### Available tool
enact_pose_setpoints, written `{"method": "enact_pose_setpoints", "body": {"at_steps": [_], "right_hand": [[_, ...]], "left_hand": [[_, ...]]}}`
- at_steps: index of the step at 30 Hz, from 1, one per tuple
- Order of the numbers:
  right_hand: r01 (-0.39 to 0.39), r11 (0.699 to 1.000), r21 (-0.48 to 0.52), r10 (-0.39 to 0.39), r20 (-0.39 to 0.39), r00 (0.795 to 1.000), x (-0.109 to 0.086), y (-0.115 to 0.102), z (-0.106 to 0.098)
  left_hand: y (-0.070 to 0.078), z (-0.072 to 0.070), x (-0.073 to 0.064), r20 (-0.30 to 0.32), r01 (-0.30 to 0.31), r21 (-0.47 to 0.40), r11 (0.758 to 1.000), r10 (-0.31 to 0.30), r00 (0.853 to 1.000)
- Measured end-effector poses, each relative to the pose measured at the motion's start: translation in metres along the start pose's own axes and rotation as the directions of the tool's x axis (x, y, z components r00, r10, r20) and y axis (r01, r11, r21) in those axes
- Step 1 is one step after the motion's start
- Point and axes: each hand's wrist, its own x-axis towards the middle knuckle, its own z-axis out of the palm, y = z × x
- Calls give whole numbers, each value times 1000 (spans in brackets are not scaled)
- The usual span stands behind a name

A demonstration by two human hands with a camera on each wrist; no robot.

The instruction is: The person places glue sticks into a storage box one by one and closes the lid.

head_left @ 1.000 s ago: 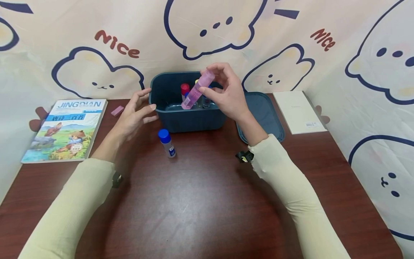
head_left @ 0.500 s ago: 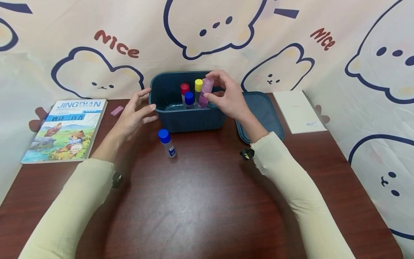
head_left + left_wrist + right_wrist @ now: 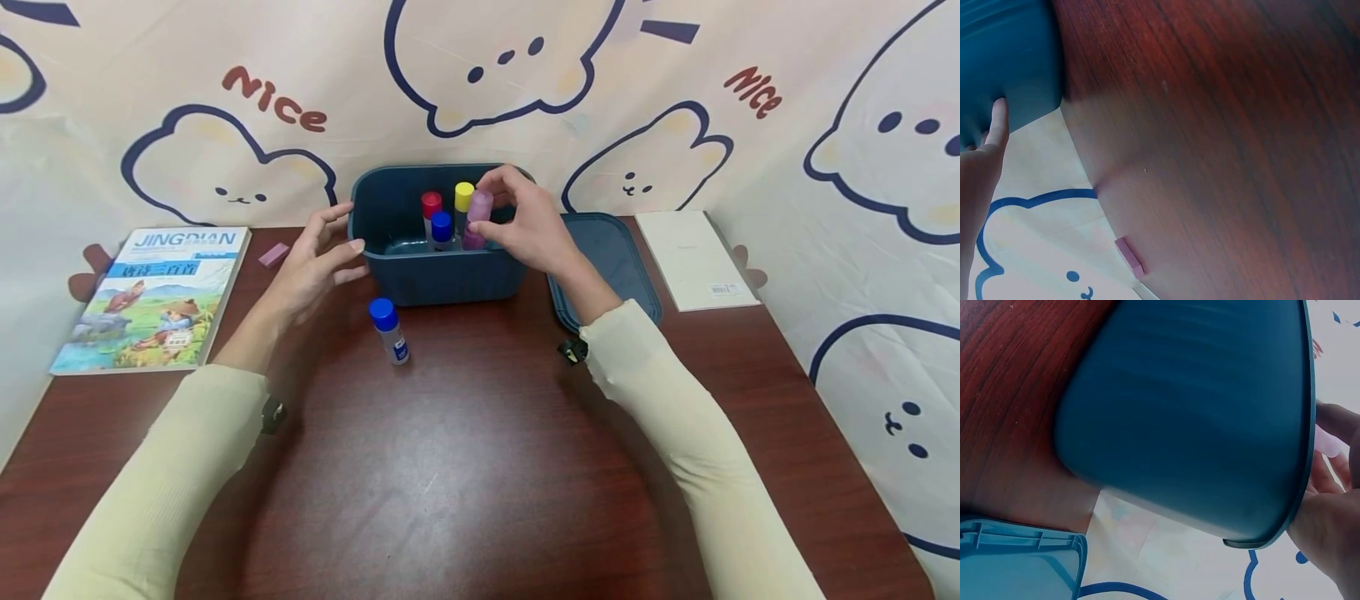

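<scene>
My right hand (image 3: 531, 218) reaches over the right end of a dark blue plastic bin (image 3: 450, 280) and pinches a pink translucent glue stick (image 3: 481, 205) near its top. The glue stick stands nearly upright inside, beside glue sticks with a yellow cap (image 3: 464, 197), a red cap (image 3: 431, 203) and a blue cap (image 3: 442, 225). At the bin's left end, my left hand (image 3: 311, 260) touches the wall and rim with extended fingers; a fingertip (image 3: 1000, 112) rests on the wall in the left wrist view. Another blue-capped glue stick (image 3: 390, 332) stands on the table before the bin.
The bin's lid (image 3: 611, 267) lies flat to its right, partly under my right forearm. Farther right is a white book (image 3: 693, 258). On the left lie a picture-covered book (image 3: 157, 300) and a small pink block (image 3: 273, 255). A printed cloth (image 3: 352, 50) hangs behind.
My right hand has lowered the pink glue stick into the bin and turned it from slanted to nearly upright, beside the yellow-capped one. My left hand has stayed at the bin's left end.
</scene>
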Motion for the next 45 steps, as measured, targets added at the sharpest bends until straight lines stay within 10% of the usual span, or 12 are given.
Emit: {"method": "enact_pose_setpoints", "body": {"at_steps": [25,45], "right_hand": [[-161,975,-151,191,212,958,14,-4,-3],[-214,944,-253,268,203,942,19,-8,4]], "left_hand": [[-2,-1,0,1,2,10,1000,-2,1000],[0,-1,0,-2,5,1,1000,-5,1000]]}}
